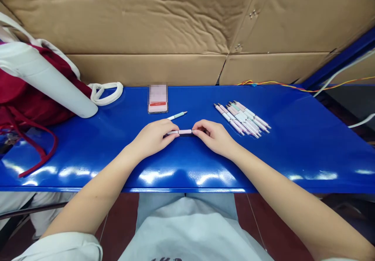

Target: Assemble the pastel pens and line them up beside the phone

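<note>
A pen with a pale pink grip (185, 132) lies level between my two hands, just above the blue table. My left hand (158, 136) is closed around its white barrel end. At the other end, the fingertips of my right hand (215, 136) pinch the tip; whether a separate small part is there is hidden. Beyond my left hand lies a second pen (178, 115) with a mint-green grip, its rear part covered by the hand. To the right, a pile of several white, pink and green pens (241, 118) rests on the table.
A pink phone-like card (158, 99) lies at the back of the blue table (293, 136). On the left are a dark red bag (67, 73) and another person's white sleeve (58, 81). Brown cardboard (146, 30) stands behind. Yellow and red wires (278, 84) run along the back right edge.
</note>
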`<state>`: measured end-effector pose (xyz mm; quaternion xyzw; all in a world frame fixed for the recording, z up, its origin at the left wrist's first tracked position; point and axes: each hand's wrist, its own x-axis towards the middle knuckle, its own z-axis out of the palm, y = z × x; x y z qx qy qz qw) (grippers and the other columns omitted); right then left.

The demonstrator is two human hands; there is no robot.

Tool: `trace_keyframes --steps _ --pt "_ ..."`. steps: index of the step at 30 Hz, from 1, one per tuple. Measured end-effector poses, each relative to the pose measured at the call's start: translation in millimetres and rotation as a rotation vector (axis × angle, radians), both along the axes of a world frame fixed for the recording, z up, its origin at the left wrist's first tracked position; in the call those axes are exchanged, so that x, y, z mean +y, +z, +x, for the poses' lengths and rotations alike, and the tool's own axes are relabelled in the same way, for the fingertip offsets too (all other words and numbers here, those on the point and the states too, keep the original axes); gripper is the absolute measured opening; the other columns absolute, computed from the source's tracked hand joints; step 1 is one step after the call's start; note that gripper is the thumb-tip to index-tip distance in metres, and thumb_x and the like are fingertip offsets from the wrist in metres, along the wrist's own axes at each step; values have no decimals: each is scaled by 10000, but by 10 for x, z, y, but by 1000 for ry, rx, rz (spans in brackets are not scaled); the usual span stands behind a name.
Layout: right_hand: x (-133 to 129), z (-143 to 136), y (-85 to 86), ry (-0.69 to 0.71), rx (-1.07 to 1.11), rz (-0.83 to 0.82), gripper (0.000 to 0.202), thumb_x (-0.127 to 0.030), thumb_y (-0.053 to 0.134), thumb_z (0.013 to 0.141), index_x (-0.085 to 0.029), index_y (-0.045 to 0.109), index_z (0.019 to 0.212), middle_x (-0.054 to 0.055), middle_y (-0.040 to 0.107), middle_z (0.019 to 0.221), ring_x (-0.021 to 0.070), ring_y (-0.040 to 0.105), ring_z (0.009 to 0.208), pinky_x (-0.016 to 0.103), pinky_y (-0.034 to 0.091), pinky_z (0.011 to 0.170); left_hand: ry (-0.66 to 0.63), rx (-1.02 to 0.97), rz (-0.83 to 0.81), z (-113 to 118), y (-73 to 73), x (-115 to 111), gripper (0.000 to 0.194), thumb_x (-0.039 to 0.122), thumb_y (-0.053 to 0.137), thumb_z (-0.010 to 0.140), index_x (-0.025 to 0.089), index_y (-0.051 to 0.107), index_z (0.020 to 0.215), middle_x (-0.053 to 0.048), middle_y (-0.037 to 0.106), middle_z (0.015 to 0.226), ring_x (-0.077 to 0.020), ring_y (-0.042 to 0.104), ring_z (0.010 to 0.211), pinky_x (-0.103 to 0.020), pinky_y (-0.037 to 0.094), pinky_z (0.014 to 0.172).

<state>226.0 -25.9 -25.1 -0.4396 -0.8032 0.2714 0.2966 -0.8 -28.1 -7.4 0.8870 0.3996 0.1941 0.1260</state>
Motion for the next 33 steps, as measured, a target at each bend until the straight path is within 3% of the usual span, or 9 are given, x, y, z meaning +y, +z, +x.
trace_keyframes --steps 4,6,9,12,14,20,24,29,33 --pt "4 -6 25 39 -69 38 190 -251 435 891 -185 588 800 29 634 766 155 566 714 281 417 692 -17 -16 -3 -3 -6 4 201 294 473 888 197 634 959 -38 641 927 -169 594 846 -273 460 752" --pt "2 5 28 53 -67 44 132 -278 493 866 -186 586 879 30 628 792 156 554 711 284 421 688 -21 -16 -4 -7 -8 7 202 289 469 890 197 632 966 -38 639 928 -167 593 845 -270 458 742" --pt "0 29 26 33 -40 52 198 -254 586 803 -183 551 984 31 608 845 149 536 705 272 425 663 -22 -20 -4 -12 -3 9 196 285 474 889 200 630 973 -32 635 930 -160 591 838 -262 454 732" --pt "4 38 27 50 -62 92 66 -226 530 841 -182 572 866 34 597 809 155 530 725 282 414 693 -20 -19 2 -13 8 6 192 288 483 885 198 634 963 -32 633 920 -161 589 832 -261 453 735" --pt "9 37 32 73 -106 106 170 -251 463 889 -184 593 804 41 604 781 168 529 740 306 402 729 -16 -22 8 -11 16 1 188 284 487 883 195 636 954 -33 635 915 -162 589 836 -260 453 739" --pt "9 40 42 41 -117 140 142 -299 576 827 -187 586 915 64 613 906 209 537 862 340 383 784 -16 -15 -2 -4 16 -3 184 271 481 883 199 634 958 -29 639 924 -156 592 831 -259 457 734" --pt "8 41 41 46 -199 123 194 -297 469 898 -194 597 794 45 627 791 195 530 792 348 352 775 0 9 -1 0 10 -2 194 287 479 886 202 636 960 -35 644 929 -166 594 842 -266 457 732" --pt "11 32 30 58 -171 113 123 -301 543 852 -194 571 907 50 616 894 197 538 847 341 356 790 -7 8 -3 1 3 0 195 274 476 885 202 640 963 -30 646 926 -154 598 821 -253 457 716" --pt "10 22 10 72 -229 125 197 -283 424 916 -194 585 845 48 605 839 189 520 810 344 345 785 -7 10 -9 0 0 1 199 290 478 885 199 637 961 -31 644 925 -158 595 833 -260 457 730"
